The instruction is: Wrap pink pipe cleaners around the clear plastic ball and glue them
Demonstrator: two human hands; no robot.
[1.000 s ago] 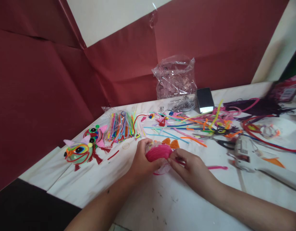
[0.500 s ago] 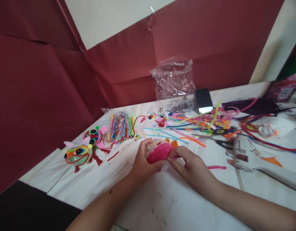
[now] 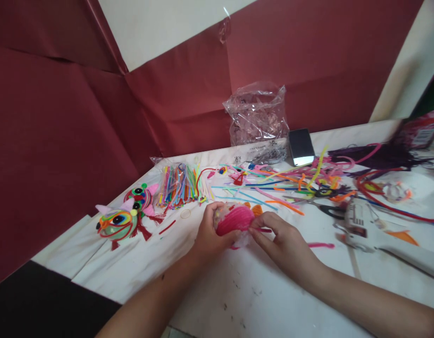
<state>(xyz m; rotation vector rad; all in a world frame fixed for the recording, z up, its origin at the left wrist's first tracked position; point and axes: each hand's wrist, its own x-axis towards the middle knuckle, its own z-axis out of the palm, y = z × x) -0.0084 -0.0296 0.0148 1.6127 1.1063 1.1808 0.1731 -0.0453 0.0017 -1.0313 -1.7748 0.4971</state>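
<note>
Ball up over the table, left hand at its 8 o'clock, right hand at 4, both touching it. Two figures at 9, one behind the other. Stick pack at 11. Bag at 12 by the wall, box just right of it. Scissors at 2, glue gun at 3.

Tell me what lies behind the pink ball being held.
An orange piece peeks out behind the pink ball, mostly covered by it; loose pipe cleaners lie farther back.
</note>
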